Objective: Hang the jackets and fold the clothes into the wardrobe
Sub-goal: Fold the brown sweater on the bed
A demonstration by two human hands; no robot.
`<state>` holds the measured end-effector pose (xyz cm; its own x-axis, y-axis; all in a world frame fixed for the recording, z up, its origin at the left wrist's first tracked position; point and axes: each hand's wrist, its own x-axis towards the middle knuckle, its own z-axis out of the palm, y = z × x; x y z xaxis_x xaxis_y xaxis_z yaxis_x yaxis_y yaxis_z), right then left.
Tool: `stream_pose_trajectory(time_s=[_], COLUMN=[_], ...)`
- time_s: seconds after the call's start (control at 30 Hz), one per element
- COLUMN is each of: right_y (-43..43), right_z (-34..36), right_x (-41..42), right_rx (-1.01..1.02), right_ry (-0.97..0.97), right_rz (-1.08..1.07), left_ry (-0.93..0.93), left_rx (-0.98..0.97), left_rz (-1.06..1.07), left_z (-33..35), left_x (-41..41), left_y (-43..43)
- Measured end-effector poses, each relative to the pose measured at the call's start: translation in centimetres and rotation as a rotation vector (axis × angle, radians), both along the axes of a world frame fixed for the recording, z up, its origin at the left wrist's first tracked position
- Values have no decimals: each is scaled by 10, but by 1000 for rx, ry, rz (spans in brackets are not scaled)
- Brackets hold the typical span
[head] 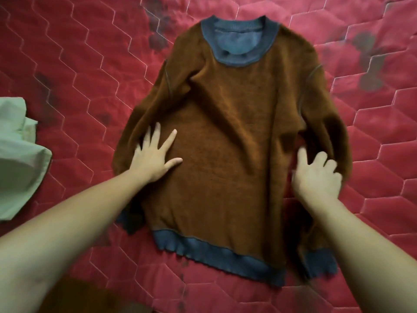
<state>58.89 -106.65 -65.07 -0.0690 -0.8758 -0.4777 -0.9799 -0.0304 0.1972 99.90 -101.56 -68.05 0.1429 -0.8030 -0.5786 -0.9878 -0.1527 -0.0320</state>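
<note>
Item: knit sweater (225, 136), rust-brown w/ blue-grey trim; task garment, folding class (not a jacket). Location: centre of view, laid flat and front up on the bed, on a red quilted bedspread (67, 64) w/ hexagon stitching. Neckband (240, 61) at far end, hem band (214, 251) at near end, so the body runs lengthwise away from the person, prob. so both sides can be reached and folded inward. Left sleeve (144, 109) lies along the body's left edge, its cuff (129, 220) near the hem. Right sleeve (329, 123) bows out to the right, a strip of red showing btwn it and the body, its cuff (320, 260) by the hem's right end. Left hand (155, 161): fingers straight and spread, palm flat on the body's left side just beside the sleeve; judged purpose: pin and smooth the cloth so it doesn't drag. Right hand (316, 177): fingers curled into the inner edge of the right sleeve, thumb pointing far; reads as a grip on the fabric, tho blur hides how much is pinched; judged purpose: gather the sleeve to bring it across the chest. Condition: creases fan from neckband toward mid-body; no fold made yet. Step judged: early, sleeves first. Also present: pale green garment (18, 154), crumpled, at left edge, well apart from the sweater. Wardrobe: not in view.
</note>
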Motion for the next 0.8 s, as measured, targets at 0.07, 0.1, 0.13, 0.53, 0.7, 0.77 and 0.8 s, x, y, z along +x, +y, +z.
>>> stream_pose_trajectory(time_s=[0.07, 0.1, 0.13, 0.53, 0.7, 0.77, 0.8], right_y=[-5, -6, -4, 56, 63, 72, 80], right_z=[-2, -2, 0, -14, -10, -12, -10], right_x=[-13, -14, -11, 21, -37, -42, -42], right_rx=[33, 35, 14, 126, -145, -44, 24], right_ry=[161, 196, 166, -908, -723, -789, -844], right_rz=[-7, 17, 52, -736, -874, -898, -924], left_ry=[-46, -55, -52, 124, 226, 244, 250], left_rx=[29, 30, 13, -97, -51, -83, -117], left_rz=[21, 30, 39, 159, 175, 238, 305], left_z=[0, 0, 1, -15, -11, -7, -5], left_x=[6, 5, 1, -55, -29, -25, -25], left_y=[-5, -6, -4, 79, 87, 93, 98])
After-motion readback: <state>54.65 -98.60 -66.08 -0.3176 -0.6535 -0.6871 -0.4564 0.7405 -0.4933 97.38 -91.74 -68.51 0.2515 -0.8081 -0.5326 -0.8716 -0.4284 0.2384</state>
